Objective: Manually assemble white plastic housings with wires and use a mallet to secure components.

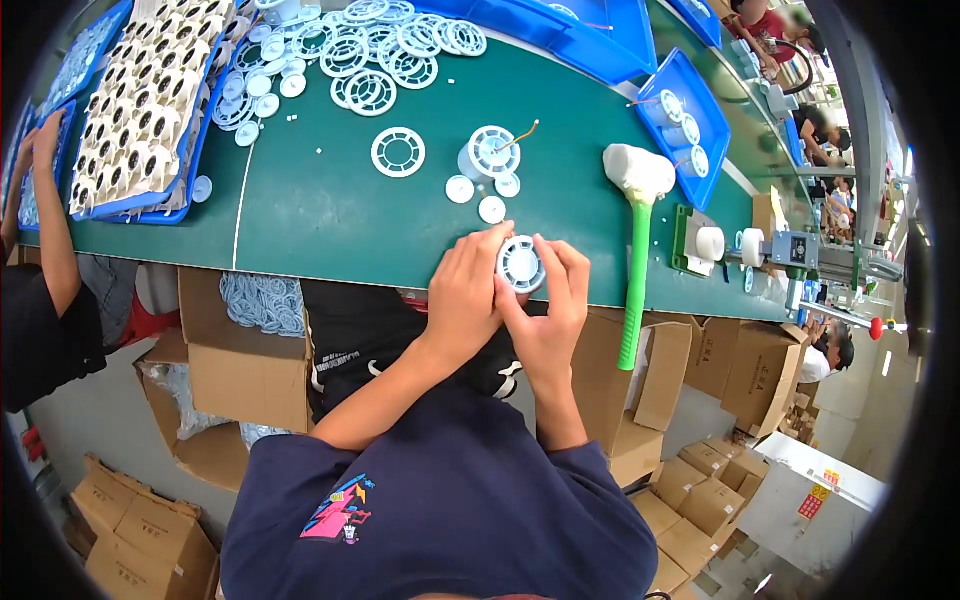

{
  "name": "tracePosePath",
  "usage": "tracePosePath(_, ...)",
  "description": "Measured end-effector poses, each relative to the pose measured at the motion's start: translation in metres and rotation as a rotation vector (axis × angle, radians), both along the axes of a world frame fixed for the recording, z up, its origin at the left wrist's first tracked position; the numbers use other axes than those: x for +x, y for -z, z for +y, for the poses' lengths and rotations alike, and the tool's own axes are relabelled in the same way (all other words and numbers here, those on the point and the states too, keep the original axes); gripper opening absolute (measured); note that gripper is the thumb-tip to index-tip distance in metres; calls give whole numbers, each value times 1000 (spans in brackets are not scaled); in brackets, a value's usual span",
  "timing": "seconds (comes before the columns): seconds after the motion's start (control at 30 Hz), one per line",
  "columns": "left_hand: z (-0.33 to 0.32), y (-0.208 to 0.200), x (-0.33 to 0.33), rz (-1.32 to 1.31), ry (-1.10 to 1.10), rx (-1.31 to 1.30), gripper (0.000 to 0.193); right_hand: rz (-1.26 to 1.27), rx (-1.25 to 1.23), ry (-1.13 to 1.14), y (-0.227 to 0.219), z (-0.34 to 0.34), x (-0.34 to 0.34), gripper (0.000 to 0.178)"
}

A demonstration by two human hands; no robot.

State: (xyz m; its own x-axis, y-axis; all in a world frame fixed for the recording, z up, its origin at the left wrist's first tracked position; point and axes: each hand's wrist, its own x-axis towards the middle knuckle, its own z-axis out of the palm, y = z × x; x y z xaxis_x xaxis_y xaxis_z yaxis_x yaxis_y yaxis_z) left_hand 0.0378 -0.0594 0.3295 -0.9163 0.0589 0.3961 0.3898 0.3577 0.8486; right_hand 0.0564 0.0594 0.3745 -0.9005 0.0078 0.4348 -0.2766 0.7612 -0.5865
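Note:
At the table's near edge, my left hand [467,290] and my right hand [552,310] are closed around a light-blue round plastic part [521,265] with a slotted ring on its face. Just beyond them stands a light-blue cylindrical housing [490,153] with a short wire sticking out of its top. Small white discs [491,209] lie between that housing and my fingers. A flat slotted ring [398,152] rests farther left. To the right of my hands lies a mallet [640,190], its white head wrapped and its green handle hanging past the table edge.
Loose rings [370,92] and small discs cover the back left. Stacked trays of black-centred parts [150,110] sit at the left, beside another person's arm [55,210]. A blue tray [690,95] with several wired housings lies right, near a clamp press [745,245]. Cardboard boxes [245,370] stand below.

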Motion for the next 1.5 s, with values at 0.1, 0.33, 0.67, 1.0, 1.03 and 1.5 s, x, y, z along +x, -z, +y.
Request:
tracePosePath(0.1, 0, -1, -2, 5, 1, 5, 70, -19, -24, 36, 0, -4, 4, 58)
tracePosePath(0.33, 2, 5, 0, 38, -9, -9, 68, -20, -45, 87, 4, -4, 3, 57)
tracePosePath(0.67, 3, 5, 1, 58, -52, 14, 67, -26, -43, 93, 5, -9, 4, 57)
tracePosePath(1.0, 4, 4, 2, 118, -49, 26, 66, -89, -89, 112, 1, -12, 6, 56)
tracePosePath(1.03, 5, 5, 2, 138, -42, 11, 66, -97, -98, 97, -1, -10, 7, 57)
tracePosePath(1.5, 37, 2, -49, 31, 274, 124, 62, -247, -126, 465, -4, 153, -19, 41)
